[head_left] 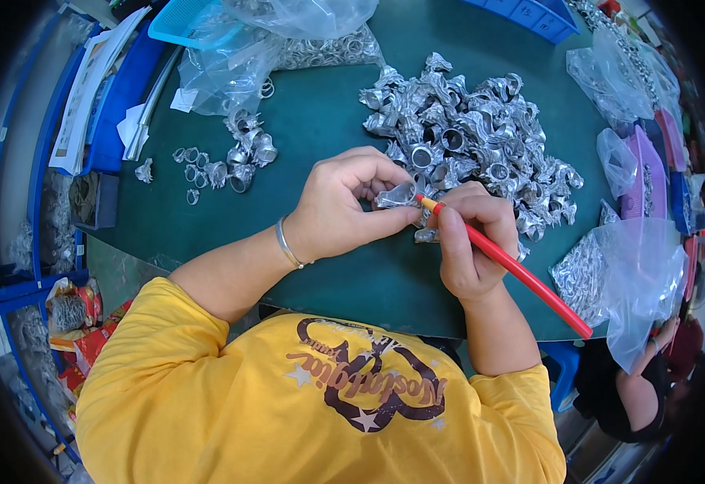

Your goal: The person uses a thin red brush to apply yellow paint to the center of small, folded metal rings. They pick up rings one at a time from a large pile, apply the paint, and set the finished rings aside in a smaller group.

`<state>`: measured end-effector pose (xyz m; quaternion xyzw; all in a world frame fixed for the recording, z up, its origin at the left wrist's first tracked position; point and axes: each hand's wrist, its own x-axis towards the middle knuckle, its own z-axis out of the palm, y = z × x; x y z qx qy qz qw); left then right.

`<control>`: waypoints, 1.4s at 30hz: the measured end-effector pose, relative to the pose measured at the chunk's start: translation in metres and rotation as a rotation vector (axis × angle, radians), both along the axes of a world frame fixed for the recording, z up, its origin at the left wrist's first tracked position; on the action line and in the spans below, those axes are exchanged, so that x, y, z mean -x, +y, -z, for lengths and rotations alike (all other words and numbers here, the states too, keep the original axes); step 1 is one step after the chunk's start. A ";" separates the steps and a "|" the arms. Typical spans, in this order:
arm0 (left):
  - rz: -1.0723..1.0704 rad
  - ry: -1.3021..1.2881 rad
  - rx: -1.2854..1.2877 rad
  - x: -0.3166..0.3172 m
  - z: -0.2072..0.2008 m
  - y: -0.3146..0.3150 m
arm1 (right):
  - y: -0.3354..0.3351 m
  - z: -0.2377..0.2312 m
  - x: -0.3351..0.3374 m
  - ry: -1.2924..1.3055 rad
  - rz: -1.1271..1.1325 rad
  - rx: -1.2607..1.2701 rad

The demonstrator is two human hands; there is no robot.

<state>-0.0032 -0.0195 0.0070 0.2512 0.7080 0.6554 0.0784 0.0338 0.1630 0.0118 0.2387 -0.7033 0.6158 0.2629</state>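
My left hand (332, 200) pinches a silver metal ring (398, 196) between thumb and fingers, above the green tabletop (312, 113). Closed around a long red pencil (534, 282), my right hand (479, 246) brings its sharpened tip up to the ring; whether the tip touches cannot be made out. Just beyond my hands spreads a large heap of chunky silver rings (465, 129). To the left of my left hand lies a smaller cluster of similar rings (243, 153), with several plainer ones (193, 165) beside it.
At the back, a plastic bag of small rings (328, 50) lies by a light-blue basket (176, 28). A blue bin (530, 20) stands at the far right. Clear bags of metal pieces (582, 278) and a pink tray (634, 181) line the right edge. Papers (98, 89) stand at left. Another person's arm (641, 395) shows lower right.
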 end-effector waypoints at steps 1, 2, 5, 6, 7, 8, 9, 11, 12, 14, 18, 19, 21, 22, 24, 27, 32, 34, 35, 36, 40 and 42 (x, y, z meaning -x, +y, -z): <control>-0.003 0.017 0.007 0.000 0.000 0.000 | 0.000 0.000 0.000 -0.015 0.008 -0.016; -0.006 0.033 0.014 0.000 0.000 0.000 | 0.000 0.000 0.000 -0.030 0.016 -0.031; 0.000 0.025 0.021 -0.001 -0.001 0.001 | 0.000 -0.001 0.000 -0.009 0.032 -0.047; 0.002 0.023 0.020 -0.002 -0.001 0.000 | 0.000 -0.001 0.000 -0.011 0.033 -0.048; 0.004 0.013 0.021 -0.002 0.000 0.000 | 0.000 -0.002 0.000 0.000 0.033 -0.059; 0.006 0.004 0.023 -0.002 0.000 0.001 | 0.000 -0.002 0.000 0.010 0.033 -0.070; 0.006 0.004 0.023 -0.002 0.001 0.001 | -0.001 -0.003 0.000 0.010 0.034 -0.069; 0.001 -0.062 -0.030 -0.002 0.003 0.001 | -0.002 -0.005 -0.001 0.040 -0.007 -0.149; 0.003 -0.061 -0.029 -0.002 0.002 0.001 | 0.000 -0.005 -0.001 0.040 -0.023 -0.168; 0.021 0.004 -0.030 -0.002 0.000 0.000 | 0.001 -0.001 0.001 0.035 -0.036 -0.046; -0.141 0.266 -0.158 -0.001 0.002 0.009 | -0.001 -0.002 0.000 -0.140 0.070 0.110; -0.141 0.271 -0.158 -0.002 0.002 0.009 | -0.002 -0.001 0.004 -0.189 0.110 0.068; -0.195 0.296 -0.209 -0.006 0.003 0.009 | 0.000 -0.002 0.005 -0.207 0.097 -0.001; -0.183 0.340 -0.187 -0.006 0.006 0.007 | -0.001 -0.003 0.002 -0.268 -0.010 0.036; -0.162 0.406 -0.173 -0.003 0.006 0.006 | -0.006 0.002 0.001 -0.326 -0.165 0.199; -0.131 0.498 -0.088 0.000 0.000 0.002 | -0.002 0.007 0.004 -0.219 -0.155 0.196; -0.117 0.348 -0.113 -0.005 0.004 0.009 | -0.002 0.002 0.004 -0.144 -0.132 0.186; -0.101 0.163 -0.302 -0.007 0.002 0.014 | -0.001 0.000 0.004 -0.069 -0.062 0.154; -0.099 0.168 -0.302 -0.006 0.004 0.011 | -0.001 0.000 0.003 -0.065 -0.061 0.155; -0.034 0.274 -0.216 -0.001 0.002 0.003 | 0.000 0.000 0.005 -0.040 -0.051 0.106; -0.091 0.823 -0.046 0.006 -0.023 -0.005 | -0.001 -0.002 0.003 -0.005 -0.022 0.038; -0.182 1.074 -0.009 0.024 -0.057 -0.008 | 0.001 -0.003 0.004 0.034 0.043 0.019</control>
